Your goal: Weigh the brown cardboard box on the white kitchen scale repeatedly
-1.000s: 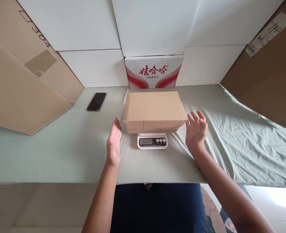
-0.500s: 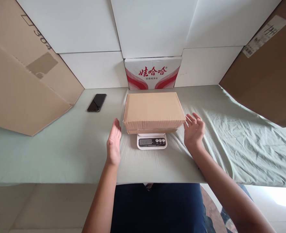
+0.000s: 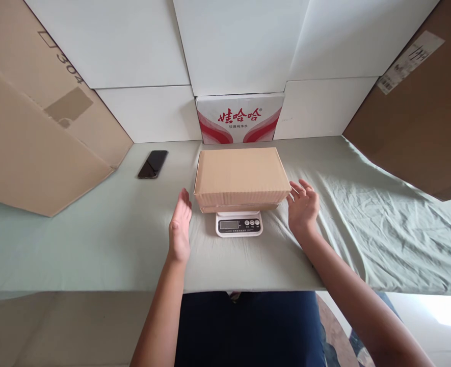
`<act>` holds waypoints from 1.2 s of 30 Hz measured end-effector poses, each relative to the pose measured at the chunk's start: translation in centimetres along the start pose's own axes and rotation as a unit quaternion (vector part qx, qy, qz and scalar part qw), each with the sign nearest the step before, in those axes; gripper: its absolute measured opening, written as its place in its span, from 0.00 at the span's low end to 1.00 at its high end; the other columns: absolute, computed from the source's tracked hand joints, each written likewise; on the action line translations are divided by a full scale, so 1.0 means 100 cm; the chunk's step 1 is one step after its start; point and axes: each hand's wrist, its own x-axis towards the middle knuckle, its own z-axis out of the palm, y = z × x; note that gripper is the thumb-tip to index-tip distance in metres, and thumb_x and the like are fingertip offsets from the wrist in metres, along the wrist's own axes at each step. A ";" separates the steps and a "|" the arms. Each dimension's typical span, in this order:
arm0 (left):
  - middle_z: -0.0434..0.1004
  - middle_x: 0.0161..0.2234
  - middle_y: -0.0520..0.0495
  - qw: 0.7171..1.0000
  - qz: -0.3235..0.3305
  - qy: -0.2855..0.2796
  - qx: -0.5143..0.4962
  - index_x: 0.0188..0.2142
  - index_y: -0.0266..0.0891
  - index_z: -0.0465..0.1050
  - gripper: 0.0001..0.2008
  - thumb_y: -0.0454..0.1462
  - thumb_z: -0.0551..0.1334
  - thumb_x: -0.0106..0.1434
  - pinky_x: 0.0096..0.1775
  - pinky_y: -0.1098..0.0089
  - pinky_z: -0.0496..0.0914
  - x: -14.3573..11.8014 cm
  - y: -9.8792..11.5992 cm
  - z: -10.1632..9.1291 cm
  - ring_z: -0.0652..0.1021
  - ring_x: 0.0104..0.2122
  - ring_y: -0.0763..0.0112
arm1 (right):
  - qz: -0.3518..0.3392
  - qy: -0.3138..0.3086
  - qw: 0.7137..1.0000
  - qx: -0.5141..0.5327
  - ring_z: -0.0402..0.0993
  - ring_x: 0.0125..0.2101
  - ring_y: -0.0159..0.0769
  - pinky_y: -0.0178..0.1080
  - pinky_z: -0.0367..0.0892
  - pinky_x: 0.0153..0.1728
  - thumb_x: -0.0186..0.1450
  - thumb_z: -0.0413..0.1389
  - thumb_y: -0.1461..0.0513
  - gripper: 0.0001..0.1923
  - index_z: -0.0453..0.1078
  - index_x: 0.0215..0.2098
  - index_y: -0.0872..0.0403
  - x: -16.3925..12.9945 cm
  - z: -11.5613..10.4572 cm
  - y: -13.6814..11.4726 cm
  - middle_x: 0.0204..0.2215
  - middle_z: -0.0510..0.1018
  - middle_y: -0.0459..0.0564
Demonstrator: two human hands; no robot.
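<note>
A closed brown cardboard box (image 3: pixel 242 171) rests on a white kitchen scale (image 3: pixel 239 232), covering most of it. The scale's small display and round buttons show at the front, but I cannot read a number on the display. My left hand (image 3: pixel 180 227) is held upright just left of the box, fingers stretched out and holding nothing. On the other side, my right hand (image 3: pixel 303 206) is open with its palm turned up and fingers spread. Its fingertips are very near the box's right front corner; whether they touch it I cannot tell.
A black phone (image 3: pixel 153 164) lies on the green cloth (image 3: pixel 106 244) to the left. Behind the box stands a white and red printed carton (image 3: pixel 240 120) against white panels (image 3: pixel 244 46). Large cardboard sheets (image 3: pixel 26 117) flank the table on the left and right (image 3: pixel 420 122).
My right hand has shifted slightly left, closer to the box. The faint marks on the scale's display are gone. The view has tilted slightly; box and left hand stay in place.
</note>
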 end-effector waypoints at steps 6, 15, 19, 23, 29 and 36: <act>0.49 0.76 0.48 1.000 -0.006 -0.001 0.000 0.70 0.53 0.60 0.41 0.67 0.50 0.64 0.73 0.54 0.49 0.000 0.002 0.002 0.52 0.75 0.53 | -0.002 -0.011 1.000 -0.006 0.74 0.50 0.41 0.54 0.62 0.64 0.60 0.54 0.49 0.19 0.69 0.47 0.47 -0.001 0.001 -0.001 0.44 0.76 0.48; 0.49 0.76 0.48 1.000 -0.007 -0.003 0.003 0.71 0.52 0.60 0.42 0.67 0.50 0.64 0.73 0.53 0.49 0.001 0.003 0.003 0.51 0.75 0.53 | -0.015 -0.032 0.999 -0.021 0.74 0.49 0.41 0.54 0.63 0.61 0.59 0.55 0.49 0.19 0.68 0.46 0.47 -0.004 0.003 -0.002 0.44 0.76 0.48; 0.50 0.76 0.47 1.000 -0.008 -0.009 0.000 0.71 0.52 0.59 0.40 0.65 0.50 0.66 0.73 0.53 0.50 0.000 -0.001 0.001 0.52 0.75 0.54 | -0.016 -0.034 0.999 -0.025 0.73 0.48 0.42 0.53 0.64 0.59 0.59 0.55 0.49 0.20 0.68 0.46 0.47 -0.005 0.004 -0.003 0.44 0.75 0.48; 0.50 0.76 0.48 1.000 -0.006 -0.020 -0.002 0.71 0.53 0.58 0.39 0.65 0.50 0.67 0.73 0.54 0.49 -0.001 -0.002 0.000 0.52 0.75 0.54 | -0.018 -0.037 0.999 -0.023 0.73 0.48 0.41 0.52 0.64 0.59 0.58 0.55 0.49 0.20 0.68 0.45 0.47 -0.005 0.006 -0.004 0.43 0.75 0.48; 0.50 0.76 0.44 0.999 -0.020 -0.028 0.003 0.72 0.49 0.57 0.43 0.66 0.51 0.65 0.73 0.51 0.49 0.000 0.001 0.002 0.52 0.75 0.51 | -0.033 -0.066 0.997 -0.037 0.73 0.50 0.41 0.52 0.64 0.61 0.58 0.56 0.49 0.19 0.69 0.46 0.46 -0.010 0.007 -0.004 0.45 0.75 0.47; 0.51 0.75 0.42 0.998 -0.041 -0.049 0.016 0.71 0.45 0.59 0.46 0.67 0.52 0.63 0.73 0.50 0.49 -0.002 0.004 0.007 0.51 0.75 0.47 | -0.047 -0.117 0.989 -0.080 0.72 0.55 0.45 0.53 0.65 0.61 0.60 0.55 0.46 0.24 0.68 0.51 0.44 -0.028 0.010 -0.002 0.50 0.76 0.49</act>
